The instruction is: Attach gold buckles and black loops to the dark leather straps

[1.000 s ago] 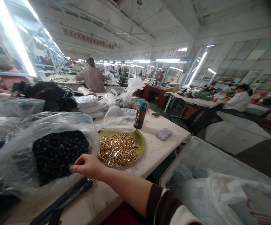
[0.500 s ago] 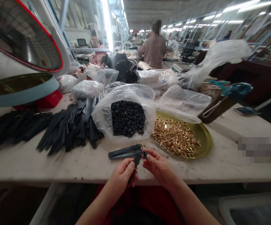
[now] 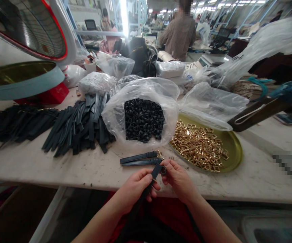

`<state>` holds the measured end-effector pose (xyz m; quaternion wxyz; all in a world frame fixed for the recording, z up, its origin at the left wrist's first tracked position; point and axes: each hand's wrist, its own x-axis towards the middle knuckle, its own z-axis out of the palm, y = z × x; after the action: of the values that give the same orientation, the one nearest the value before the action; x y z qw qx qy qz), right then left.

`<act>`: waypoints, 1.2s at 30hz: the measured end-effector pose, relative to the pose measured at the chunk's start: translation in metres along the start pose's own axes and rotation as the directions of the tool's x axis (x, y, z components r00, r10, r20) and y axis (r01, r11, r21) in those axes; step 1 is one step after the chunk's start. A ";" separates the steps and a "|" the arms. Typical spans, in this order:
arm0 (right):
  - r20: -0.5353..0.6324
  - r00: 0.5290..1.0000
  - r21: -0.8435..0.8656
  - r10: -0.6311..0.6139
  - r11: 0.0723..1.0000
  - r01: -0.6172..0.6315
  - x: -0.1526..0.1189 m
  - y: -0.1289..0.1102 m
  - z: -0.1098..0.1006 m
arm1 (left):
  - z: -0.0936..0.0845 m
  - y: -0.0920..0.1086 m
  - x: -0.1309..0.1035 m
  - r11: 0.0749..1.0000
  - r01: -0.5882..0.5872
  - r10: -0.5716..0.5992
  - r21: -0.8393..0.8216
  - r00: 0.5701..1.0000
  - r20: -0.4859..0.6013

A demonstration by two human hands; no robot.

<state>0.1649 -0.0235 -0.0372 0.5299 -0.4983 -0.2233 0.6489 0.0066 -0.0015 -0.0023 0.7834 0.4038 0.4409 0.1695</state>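
A black strap is pinched in my left hand, its upper end sticking out past the thumb and a bit of gold metal showing by the fingers. My right hand holds a small black loop between thumb and fingertips, right beside the strap's end. Just beyond my hands lie two black straps with gold buckles at their right ends. Behind them stands an open clear plastic bag full of small black loops. To its right, gold buckles are heaped in a round dish.
Piles of black straps cover the left of the table. A scale with a pan stands behind them. Plastic-wrapped packages line the back. A dark tool-like object lies at right. A person stands farther off.
The camera view has shifted, so the table's objects appear larger and higher. Both hands remain close together, and the strap and small loop are still held side by side.
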 end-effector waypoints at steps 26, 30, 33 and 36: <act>0.107 0.956 -0.418 -0.271 0.861 0.291 -0.043 0.013 0.015 | 0.010 -0.012 -0.026 0.631 -0.289 0.436 0.720 0.900 -0.020; 0.016 0.976 -0.312 -0.216 0.927 0.210 -0.048 0.015 0.014 | 0.013 -0.014 -0.028 0.664 -0.258 0.374 0.702 0.928 -0.013; 0.023 0.993 -0.214 -0.112 0.970 0.114 -0.049 0.010 0.010 | 0.011 -0.012 -0.032 0.761 -0.264 0.276 0.592 0.958 0.072; 0.101 0.994 -0.144 -0.037 0.988 0.051 -0.050 0.009 0.010 | 0.008 -0.012 -0.032 0.801 -0.262 0.276 0.538 0.960 0.056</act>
<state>0.1491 -0.0693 -0.0203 0.4945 -0.4982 -0.3072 0.6425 -0.0057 -0.0330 0.0082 0.6002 0.6641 0.4188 0.1526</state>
